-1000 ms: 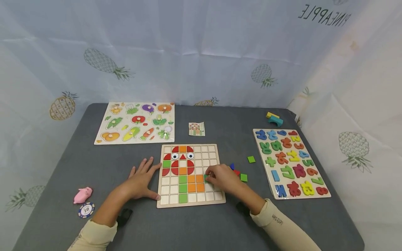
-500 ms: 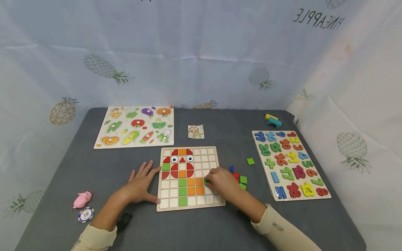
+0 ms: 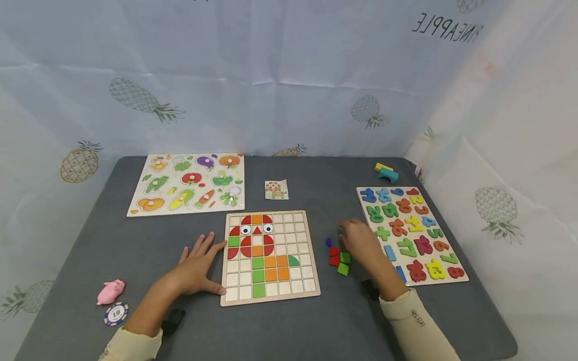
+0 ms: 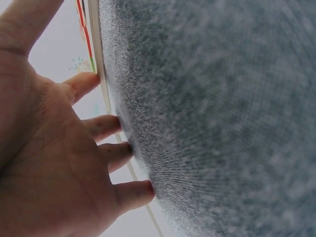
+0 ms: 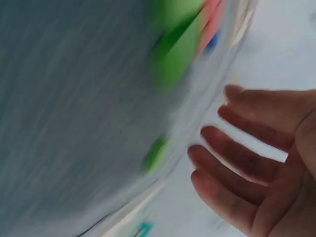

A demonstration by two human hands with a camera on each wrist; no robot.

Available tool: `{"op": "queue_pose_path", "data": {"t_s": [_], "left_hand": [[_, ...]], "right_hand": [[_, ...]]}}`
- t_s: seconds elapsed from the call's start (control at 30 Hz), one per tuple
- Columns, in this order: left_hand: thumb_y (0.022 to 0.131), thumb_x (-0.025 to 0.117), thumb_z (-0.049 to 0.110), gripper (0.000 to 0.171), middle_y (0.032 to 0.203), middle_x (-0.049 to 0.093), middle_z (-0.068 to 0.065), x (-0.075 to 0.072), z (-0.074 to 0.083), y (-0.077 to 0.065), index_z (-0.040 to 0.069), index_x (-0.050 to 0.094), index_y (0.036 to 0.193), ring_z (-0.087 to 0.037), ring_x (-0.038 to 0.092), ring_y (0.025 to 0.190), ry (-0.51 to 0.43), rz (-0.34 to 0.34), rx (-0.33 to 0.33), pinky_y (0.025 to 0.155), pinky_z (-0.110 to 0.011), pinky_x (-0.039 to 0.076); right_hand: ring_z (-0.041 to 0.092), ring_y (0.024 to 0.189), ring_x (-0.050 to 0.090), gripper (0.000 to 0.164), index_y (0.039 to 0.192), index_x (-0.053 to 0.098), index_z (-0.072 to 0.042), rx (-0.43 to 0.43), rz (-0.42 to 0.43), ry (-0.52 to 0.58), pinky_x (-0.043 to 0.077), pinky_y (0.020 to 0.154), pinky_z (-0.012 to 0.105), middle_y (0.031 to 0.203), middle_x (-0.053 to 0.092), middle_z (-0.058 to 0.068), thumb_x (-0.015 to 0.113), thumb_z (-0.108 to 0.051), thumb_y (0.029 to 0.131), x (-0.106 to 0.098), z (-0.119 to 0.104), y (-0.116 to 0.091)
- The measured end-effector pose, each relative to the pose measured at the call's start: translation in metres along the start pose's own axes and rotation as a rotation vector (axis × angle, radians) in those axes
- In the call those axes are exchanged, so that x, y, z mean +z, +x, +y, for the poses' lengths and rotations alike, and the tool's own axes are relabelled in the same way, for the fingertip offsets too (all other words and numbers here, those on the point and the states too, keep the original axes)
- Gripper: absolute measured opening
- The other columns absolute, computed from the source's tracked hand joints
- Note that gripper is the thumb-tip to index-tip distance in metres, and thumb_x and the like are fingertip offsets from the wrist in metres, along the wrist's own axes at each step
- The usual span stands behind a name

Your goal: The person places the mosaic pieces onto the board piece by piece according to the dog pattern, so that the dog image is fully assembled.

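A wooden grid board [image 3: 284,289] holds red, orange and green tiles and two round eye tiles. My left hand [image 3: 195,271] spreads its fingers beside the board's left edge, thumb and index fingertips right at the rim; the left wrist view shows its fingers [image 4: 132,194] extended. Empty, with loosely bent fingers, my right hand [image 3: 363,245] is over the table between the board and a number-and-letter puzzle. A green rounded tile [image 3: 293,260] sits in the grid right of the orange squares. Near the right hand, a loose green square [image 5: 157,155] shows in the right wrist view, hidden in the head view.
Loose red tiles [image 3: 334,256], green squares [image 3: 343,269] and a blue piece [image 3: 328,242] lie right of the board. Around it are the number-and-letter puzzle [image 3: 433,250], a vegetable puzzle [image 3: 185,183], a picture card [image 3: 276,190], arch blocks [image 3: 388,175], a pink pig [image 3: 110,292] and a poker chip [image 3: 116,314].
My right hand has let go of the green rounded tile in the grid and moved right, past the loose tiles, over the green square. The left hand stays at the board's left edge.
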State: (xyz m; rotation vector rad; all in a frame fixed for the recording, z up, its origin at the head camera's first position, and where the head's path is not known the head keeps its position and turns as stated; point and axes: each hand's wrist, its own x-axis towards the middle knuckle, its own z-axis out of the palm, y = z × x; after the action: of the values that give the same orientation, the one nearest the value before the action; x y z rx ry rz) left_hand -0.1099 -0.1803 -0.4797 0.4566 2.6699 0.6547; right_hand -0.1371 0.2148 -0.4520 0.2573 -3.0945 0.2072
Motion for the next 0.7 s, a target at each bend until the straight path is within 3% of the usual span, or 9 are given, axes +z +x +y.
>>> {"op": "queue_pose_path", "data": {"t_s": [0.07,0.17,0.4,0.57,0.7], "left_hand": [[0.046,0.081,0.057,0.117,0.149,0.009,-0.021,0.001,0.000,0.000,0.016,0.028,0.142,-0.042,0.001,0.135,0.002,-0.005,-0.002,0.097,-0.068,0.002],[0.045,0.081,0.058,0.118,0.149,0.009,-0.021,0.002,-0.001,-0.001,0.016,0.028,0.142,-0.043,0.001,0.134,0.007,-0.009,-0.001,0.097,-0.068,0.002],[0.046,0.082,0.055,0.117,0.149,0.009,-0.021,0.000,0.001,-0.002,0.015,0.028,0.142,-0.042,0.001,0.135,0.015,-0.013,-0.003,0.098,-0.067,0.002],[0.048,0.082,0.054,0.116,0.149,0.008,-0.021,-0.004,0.003,-0.003,0.014,0.027,0.142,-0.043,0.001,0.135,0.019,-0.015,-0.008,0.098,-0.067,0.003],[0.048,0.082,0.054,0.116,0.149,0.008,-0.021,-0.005,0.004,-0.003,0.014,0.027,0.142,-0.043,0.001,0.135,0.014,-0.016,-0.008,0.098,-0.068,0.002]], "right_hand": [[0.027,0.086,0.061,0.023,0.100,0.067,-0.004,0.058,-0.026,-0.022,0.050,0.072,0.042,0.095,0.064,0.012,0.069,-0.014,0.079,0.002,0.017,0.001],[0.027,0.079,0.061,0.017,0.092,0.068,-0.002,0.070,-0.061,0.001,0.050,0.069,0.041,0.086,0.063,0.011,0.069,-0.012,0.079,0.005,0.031,0.001],[0.027,0.079,0.061,0.012,0.088,0.068,-0.004,0.092,-0.021,0.036,0.050,0.069,0.042,0.085,0.062,0.010,0.069,-0.006,0.077,0.007,0.036,0.001],[0.027,0.079,0.059,0.016,0.091,0.066,-0.002,0.052,-0.042,0.053,0.049,0.070,0.042,0.087,0.060,0.013,0.068,-0.004,0.076,0.003,0.035,0.007],[0.021,0.077,0.057,0.019,0.093,0.065,-0.004,-0.044,-0.053,0.124,0.049,0.066,0.036,0.088,0.061,0.010,0.069,-0.006,0.074,-0.004,0.013,0.003]]}}
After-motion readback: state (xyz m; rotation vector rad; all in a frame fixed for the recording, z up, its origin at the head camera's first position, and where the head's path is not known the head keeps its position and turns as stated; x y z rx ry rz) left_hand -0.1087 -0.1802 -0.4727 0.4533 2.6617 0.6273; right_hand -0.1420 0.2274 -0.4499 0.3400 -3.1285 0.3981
